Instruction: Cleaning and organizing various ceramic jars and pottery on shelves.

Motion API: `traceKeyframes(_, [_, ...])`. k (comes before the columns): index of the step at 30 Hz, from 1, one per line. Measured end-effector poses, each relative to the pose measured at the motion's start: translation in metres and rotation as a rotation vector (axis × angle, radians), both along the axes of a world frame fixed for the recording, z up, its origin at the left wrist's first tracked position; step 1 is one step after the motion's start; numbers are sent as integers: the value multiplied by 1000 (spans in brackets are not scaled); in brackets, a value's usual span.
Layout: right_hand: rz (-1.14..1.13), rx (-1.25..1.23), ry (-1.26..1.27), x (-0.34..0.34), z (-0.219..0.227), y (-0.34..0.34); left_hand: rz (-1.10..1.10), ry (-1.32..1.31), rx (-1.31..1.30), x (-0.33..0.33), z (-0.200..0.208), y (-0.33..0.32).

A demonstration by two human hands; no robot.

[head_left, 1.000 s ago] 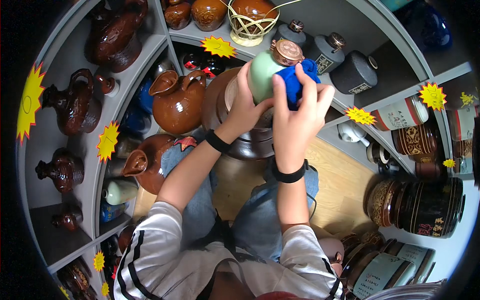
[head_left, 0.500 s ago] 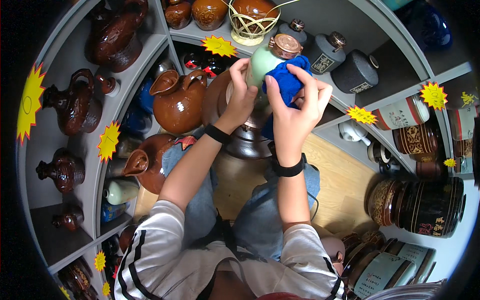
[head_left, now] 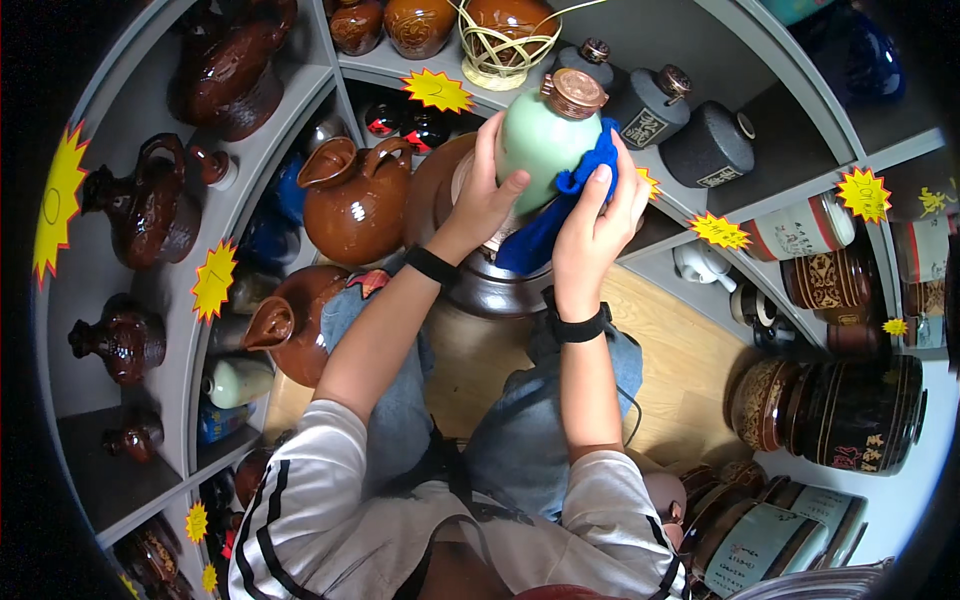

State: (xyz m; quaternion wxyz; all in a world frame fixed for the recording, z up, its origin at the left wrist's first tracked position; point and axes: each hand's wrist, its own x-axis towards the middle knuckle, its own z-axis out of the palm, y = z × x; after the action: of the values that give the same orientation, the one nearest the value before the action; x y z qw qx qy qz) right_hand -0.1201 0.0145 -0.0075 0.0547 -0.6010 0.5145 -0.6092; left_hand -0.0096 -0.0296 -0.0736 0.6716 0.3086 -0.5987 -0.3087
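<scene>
A pale green ceramic bottle (head_left: 543,150) with a copper-coloured cap (head_left: 574,92) is held up between my two hands. My left hand (head_left: 484,200) grips its left side, thumb toward me and fingers round the far side. On the bottle's right side, my right hand (head_left: 598,225) presses a blue cloth (head_left: 548,222) against it, and part of the cloth hangs down below the bottle. Beneath is a large dark brown jar (head_left: 490,285), mostly covered by my hands and the bottle.
Brown pitchers (head_left: 358,205) stand close on the left. Grey bottles (head_left: 650,108) and a basket-wrapped jar (head_left: 510,40) line the shelf ahead. Shelves on the left hold dark glazed jugs (head_left: 150,215). Large black and brown jars (head_left: 850,412) stand at the right above wooden flooring (head_left: 660,320).
My right hand and the blue cloth have slid down from near the bottle's shoulder to its lower right side. More of the green bottle's front shows now.
</scene>
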Motion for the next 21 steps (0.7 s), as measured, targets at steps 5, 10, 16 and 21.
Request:
traceKeyframes(5, [74, 263, -143, -12, -53, -14, -23, 9, -6, -2, 0, -1])
traceKeyframes(10, [47, 321, -112, -7, -65, -11, -62, 45, 21, 0, 1, 1])
traceKeyframes(16, [43, 370, 71, -24, -51, -19, -54, 53, 39, 0, -1, 3])
traceKeyframes(21, [52, 496, 57, -29, -40, -24, -37, 104, 39, -3, -1, 3])
